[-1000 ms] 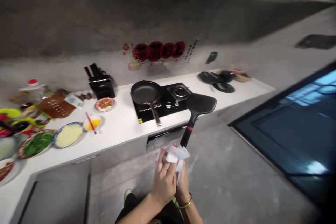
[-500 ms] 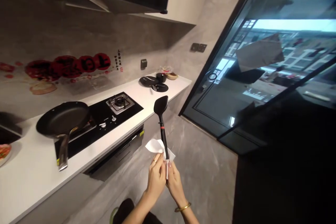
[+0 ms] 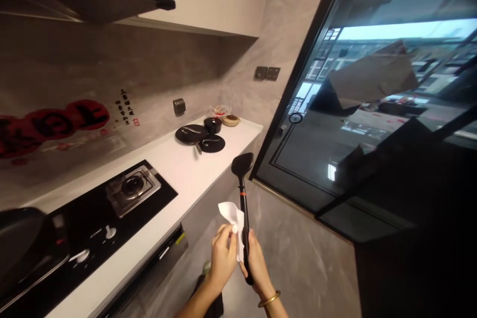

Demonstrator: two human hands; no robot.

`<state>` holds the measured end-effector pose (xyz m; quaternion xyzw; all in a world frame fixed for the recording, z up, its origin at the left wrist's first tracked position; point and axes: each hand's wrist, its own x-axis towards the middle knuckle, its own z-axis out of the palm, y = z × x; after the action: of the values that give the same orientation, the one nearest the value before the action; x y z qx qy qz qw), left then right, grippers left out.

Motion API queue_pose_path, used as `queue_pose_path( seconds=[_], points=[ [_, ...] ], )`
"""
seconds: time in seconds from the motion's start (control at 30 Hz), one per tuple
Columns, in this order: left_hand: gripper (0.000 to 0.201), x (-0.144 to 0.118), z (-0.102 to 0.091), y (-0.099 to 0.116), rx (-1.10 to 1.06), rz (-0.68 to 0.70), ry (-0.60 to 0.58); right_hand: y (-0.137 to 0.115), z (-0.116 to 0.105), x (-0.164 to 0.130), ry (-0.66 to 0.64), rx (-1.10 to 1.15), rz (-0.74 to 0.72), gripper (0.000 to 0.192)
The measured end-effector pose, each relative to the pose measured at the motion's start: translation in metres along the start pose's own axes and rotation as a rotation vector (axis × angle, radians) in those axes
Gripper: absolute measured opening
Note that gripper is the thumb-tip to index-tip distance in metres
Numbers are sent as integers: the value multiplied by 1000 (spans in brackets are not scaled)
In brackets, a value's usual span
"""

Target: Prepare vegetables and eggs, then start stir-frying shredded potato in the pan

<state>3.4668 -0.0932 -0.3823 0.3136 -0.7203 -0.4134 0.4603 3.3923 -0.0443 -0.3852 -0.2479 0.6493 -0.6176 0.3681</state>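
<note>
My right hand, with a gold bangle on the wrist, grips the handle of a black spatula that stands upright, its blade near the counter's end. My left hand pinches a white paper tissue against the spatula's handle, just left of the right hand. Both hands are held in front of the white counter, above the grey floor.
A black gas hob is set in the counter, with a black frying pan at the far left. Black lids and small bowls sit at the counter's far end. A dark glass door fills the right side.
The view has swung right along the counter; the plates of food and most of the pan have left it. The spatula has turned upright, and the tissue has shifted along its handle.
</note>
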Motion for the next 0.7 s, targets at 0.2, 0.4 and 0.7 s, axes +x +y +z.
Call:
queue_pose_path(
  seconds=[0.2,0.4,0.7],
  points=[
    [27,114,76,-32,-367,-286,79,-31,-27,118,20,57,83,55],
    [25,230,114,-71,-291,-238,184,-25,-70,228,73,87,121,67],
    [40,398,202,-151,-239,-510,129,-62,-188,471,93,-254,-149,43]
  ],
)
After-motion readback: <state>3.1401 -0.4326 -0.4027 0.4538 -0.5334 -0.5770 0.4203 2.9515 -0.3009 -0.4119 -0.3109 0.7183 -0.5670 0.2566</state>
